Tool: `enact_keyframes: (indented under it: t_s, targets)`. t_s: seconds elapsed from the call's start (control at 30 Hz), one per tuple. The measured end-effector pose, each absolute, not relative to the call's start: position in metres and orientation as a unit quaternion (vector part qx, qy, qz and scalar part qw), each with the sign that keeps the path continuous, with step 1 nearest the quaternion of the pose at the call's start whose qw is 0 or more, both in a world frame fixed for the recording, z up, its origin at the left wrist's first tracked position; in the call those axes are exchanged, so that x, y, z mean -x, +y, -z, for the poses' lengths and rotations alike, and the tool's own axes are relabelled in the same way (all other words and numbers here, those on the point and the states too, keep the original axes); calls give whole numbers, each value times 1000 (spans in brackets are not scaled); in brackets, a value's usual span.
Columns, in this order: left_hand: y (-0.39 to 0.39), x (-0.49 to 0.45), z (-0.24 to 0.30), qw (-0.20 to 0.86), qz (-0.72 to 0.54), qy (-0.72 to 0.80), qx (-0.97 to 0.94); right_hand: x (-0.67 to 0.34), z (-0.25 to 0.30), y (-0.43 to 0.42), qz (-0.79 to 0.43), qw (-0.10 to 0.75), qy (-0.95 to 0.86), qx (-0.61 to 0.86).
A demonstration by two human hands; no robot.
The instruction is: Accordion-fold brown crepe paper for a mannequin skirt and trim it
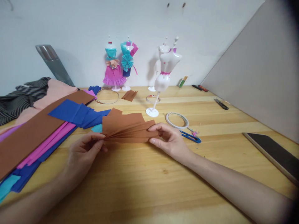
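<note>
A piece of brown crepe paper (130, 127) stretches between my two hands above the wooden table. My left hand (87, 147) pinches its left end, where the folds gather into a narrow bunch. The sheet fans out from there toward my right hand (169, 138), which grips the right edge between thumb and fingers. Behind the paper stands a small white mannequin (162, 81) with a pink band at its waist. Blue crepe paper (81, 113) lies just beyond my left hand. Blue thread snips (190, 136) and a roll of tape (177, 120) rest near my right hand.
Crepe paper strips (35, 137) in several colours and striped fabric (23, 93) cover the left side. Two dressed mannequins (114, 71) stand by the wall, with a wire ring (107, 103) in front. A box cutter (220, 104) and a phone (273, 154) lie at right.
</note>
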State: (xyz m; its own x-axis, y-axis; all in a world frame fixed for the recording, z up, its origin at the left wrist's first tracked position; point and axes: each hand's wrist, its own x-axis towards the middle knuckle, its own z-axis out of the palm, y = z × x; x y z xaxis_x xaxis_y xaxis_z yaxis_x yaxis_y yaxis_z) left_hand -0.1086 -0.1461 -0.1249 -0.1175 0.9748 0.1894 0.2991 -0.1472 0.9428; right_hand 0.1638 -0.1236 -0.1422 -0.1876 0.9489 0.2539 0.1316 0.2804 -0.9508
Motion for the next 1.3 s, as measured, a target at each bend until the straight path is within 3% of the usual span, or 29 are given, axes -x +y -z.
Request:
enact_keyframes:
  t_s: [0.27,0.53,0.77,1.3]
  targets:
    - [-144,109,128,344,-502,553,-569,-164,138,-126,-374,464,-685,419]
    - [-144,112,132,355,-492,554,-570,-163,147,-125,-448,458,-645,417]
    - [-147,117,130,412,-472,525,-577,-162,144,-125,-437,460,-648,422]
    - [-150,114,131,390,-486,500,-602,-161,140,-125,-389,466,-677,417]
